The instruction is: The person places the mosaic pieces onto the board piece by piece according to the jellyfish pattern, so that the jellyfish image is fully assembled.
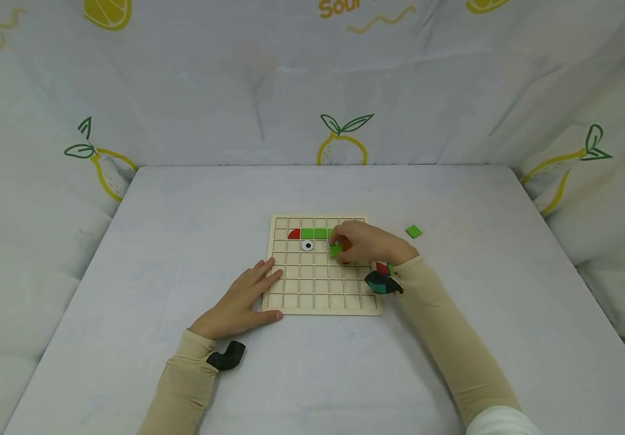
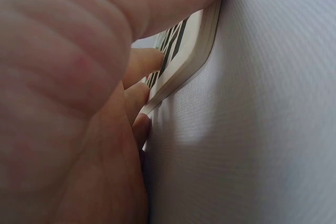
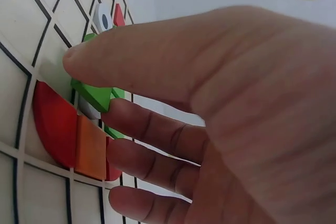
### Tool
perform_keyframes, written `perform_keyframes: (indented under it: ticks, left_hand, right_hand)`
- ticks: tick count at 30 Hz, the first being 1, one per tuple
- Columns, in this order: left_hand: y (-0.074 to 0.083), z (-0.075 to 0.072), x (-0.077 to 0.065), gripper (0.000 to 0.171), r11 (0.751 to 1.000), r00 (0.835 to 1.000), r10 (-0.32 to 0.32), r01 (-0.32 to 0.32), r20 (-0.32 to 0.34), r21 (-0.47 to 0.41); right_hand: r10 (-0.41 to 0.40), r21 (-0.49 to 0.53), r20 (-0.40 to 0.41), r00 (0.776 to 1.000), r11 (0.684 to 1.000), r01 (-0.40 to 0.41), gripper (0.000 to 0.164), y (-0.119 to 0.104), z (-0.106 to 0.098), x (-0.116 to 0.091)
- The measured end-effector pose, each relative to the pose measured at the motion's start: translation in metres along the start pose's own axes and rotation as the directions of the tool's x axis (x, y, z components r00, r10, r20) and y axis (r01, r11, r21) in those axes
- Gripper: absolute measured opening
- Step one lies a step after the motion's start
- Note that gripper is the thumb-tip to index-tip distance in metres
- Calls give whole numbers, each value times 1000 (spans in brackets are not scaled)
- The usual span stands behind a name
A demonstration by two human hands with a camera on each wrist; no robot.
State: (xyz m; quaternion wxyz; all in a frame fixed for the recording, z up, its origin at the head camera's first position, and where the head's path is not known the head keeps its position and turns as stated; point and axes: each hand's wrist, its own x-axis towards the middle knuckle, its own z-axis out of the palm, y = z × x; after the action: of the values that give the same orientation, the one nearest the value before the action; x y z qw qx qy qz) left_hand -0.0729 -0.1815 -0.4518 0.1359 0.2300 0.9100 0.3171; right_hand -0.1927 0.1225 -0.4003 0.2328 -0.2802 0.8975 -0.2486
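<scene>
A pale wooden grid board [image 1: 314, 287] lies on the table. My left hand [image 1: 238, 305] rests at its left edge with fingers spread; in the left wrist view the thumb touches the board's corner. My right hand [image 1: 366, 240] is over the board's upper right part, pinching a green square tile [image 3: 92, 95] between thumb and index finger. On the board are a red quarter-round tile [image 1: 294, 234], a row of green tiles [image 1: 314, 233] and an eye tile [image 1: 307, 245]. Beneath the right fingers sit a red curved tile [image 3: 55, 124] and an orange tile [image 3: 90, 148].
One loose green tile [image 1: 413, 231] lies on the white table [image 1: 312, 374] to the right of the board. A red piece [image 1: 381, 269] shows beside the right wrist, partly hidden. A lemon-print cloth [image 1: 209, 90] hangs behind the table.
</scene>
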Motion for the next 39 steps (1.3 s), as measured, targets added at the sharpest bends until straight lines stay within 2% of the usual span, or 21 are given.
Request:
perform_keyframes:
  ticks: [13, 39]
  left_hand:
    - [0, 0, 1, 84, 1000, 1000, -4, 4, 1, 2]
    - [-2, 1, 1, 83, 1000, 1000, -1, 1, -4, 4]
  right_hand:
    - [-43, -53, 35, 998, 998, 45, 26, -5, 4, 1]
    - [17, -38, 52, 998, 999, -15, 26, -10, 6, 1]
